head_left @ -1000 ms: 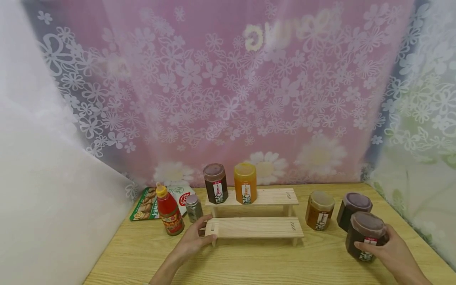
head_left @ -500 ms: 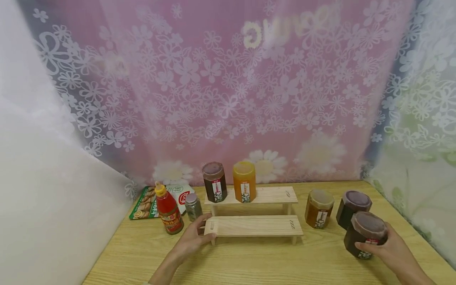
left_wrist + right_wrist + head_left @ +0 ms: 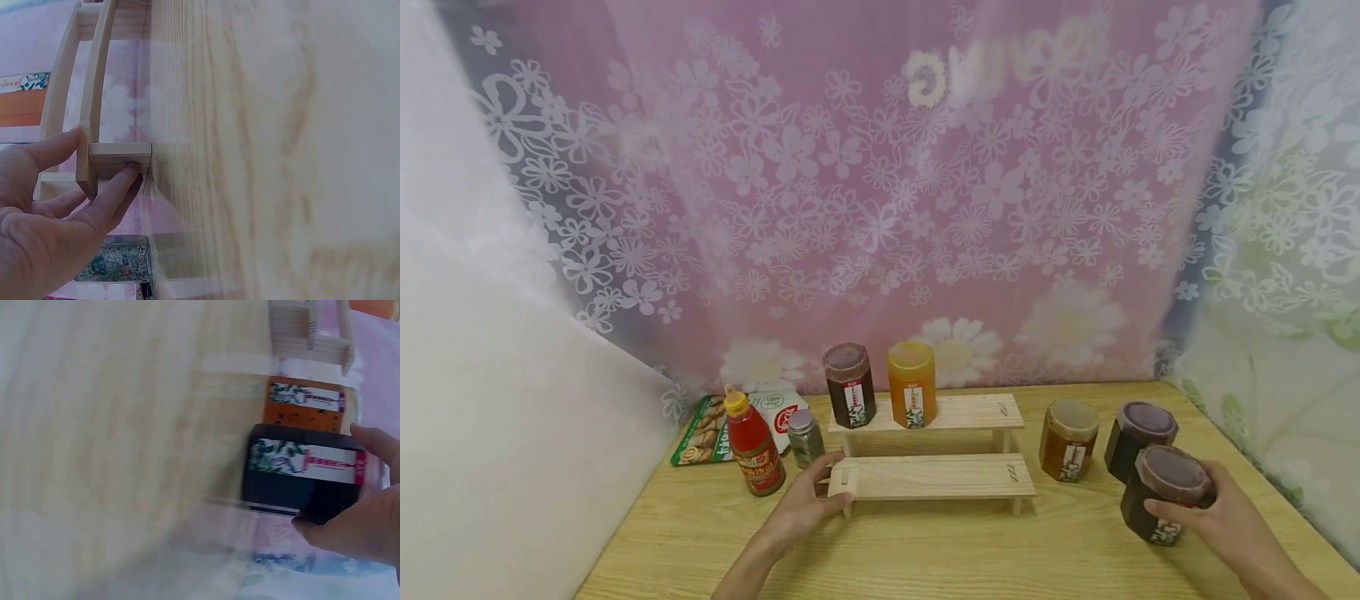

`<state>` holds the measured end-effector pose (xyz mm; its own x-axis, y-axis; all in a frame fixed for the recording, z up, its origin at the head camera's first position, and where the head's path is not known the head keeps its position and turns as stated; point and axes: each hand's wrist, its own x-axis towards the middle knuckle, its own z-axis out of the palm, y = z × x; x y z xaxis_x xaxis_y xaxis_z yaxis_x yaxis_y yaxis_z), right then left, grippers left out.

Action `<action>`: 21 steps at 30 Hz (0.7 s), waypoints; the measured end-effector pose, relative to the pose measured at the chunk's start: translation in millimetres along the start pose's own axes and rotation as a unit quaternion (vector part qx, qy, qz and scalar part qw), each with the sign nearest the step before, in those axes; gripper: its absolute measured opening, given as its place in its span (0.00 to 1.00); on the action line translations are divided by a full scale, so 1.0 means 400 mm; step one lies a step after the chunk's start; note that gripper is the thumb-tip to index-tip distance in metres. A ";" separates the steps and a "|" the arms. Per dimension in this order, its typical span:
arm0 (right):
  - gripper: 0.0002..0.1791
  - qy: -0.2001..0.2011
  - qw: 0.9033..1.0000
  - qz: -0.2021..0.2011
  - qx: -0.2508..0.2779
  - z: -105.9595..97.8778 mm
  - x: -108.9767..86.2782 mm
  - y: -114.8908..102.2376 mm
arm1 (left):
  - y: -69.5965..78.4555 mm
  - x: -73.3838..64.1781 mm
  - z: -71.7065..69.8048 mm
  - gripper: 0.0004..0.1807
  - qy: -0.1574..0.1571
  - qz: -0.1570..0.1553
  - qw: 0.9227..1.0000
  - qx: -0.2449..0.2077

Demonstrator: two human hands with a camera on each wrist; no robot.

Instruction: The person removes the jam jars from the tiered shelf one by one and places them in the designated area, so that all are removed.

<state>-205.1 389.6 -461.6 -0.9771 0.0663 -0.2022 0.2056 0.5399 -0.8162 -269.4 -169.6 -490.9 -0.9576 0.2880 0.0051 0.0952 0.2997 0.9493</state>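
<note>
My left hand (image 3: 805, 502) grips the left end of the lower step of a two-tier wooden rack (image 3: 932, 477). In the left wrist view the thumb lies on the board (image 3: 94, 81) and the fingertips press at its short leg (image 3: 122, 152). My right hand (image 3: 1232, 517) holds a dark hexagonal jam jar (image 3: 1150, 504), its thumb across the label side. The right wrist view shows this jar (image 3: 300, 478) upright to the table, label outward, with fingers behind it hidden. A dark jar (image 3: 847, 387) and an orange jar (image 3: 912, 387) stand on the upper step.
An amber jar (image 3: 1069, 442) and a purple-lidded dark jar (image 3: 1141, 433) stand right of the rack. To its left are a red sauce bottle (image 3: 756, 450), a small spice jar (image 3: 806, 439) and a green-and-white packet (image 3: 700, 429). A flowered curtain (image 3: 880, 208) hangs behind.
In the head view the right thumb now covers the red top of the held jar's label. Otherwise both hands and the jars stay about where they were.
</note>
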 end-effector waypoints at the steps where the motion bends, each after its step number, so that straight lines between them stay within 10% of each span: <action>1: 0.61 0.007 1.000 -0.004 -0.005 -0.002 -0.002 -0.005 | 0.000 0.000 0.000 0.39 0.001 0.001 1.000 0.000; 21: 0.43 0.110 0.984 -0.135 0.042 -0.010 -0.043 -0.084 | -0.001 0.001 -0.001 0.39 0.000 0.001 1.000 0.002</action>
<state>-195.5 373.6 -428.6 -0.9833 0.1142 0.1419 -0.0680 0.4928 -0.8675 -270.0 -170.1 -491.1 -0.9575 0.2883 0.0064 0.0973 0.3021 0.9483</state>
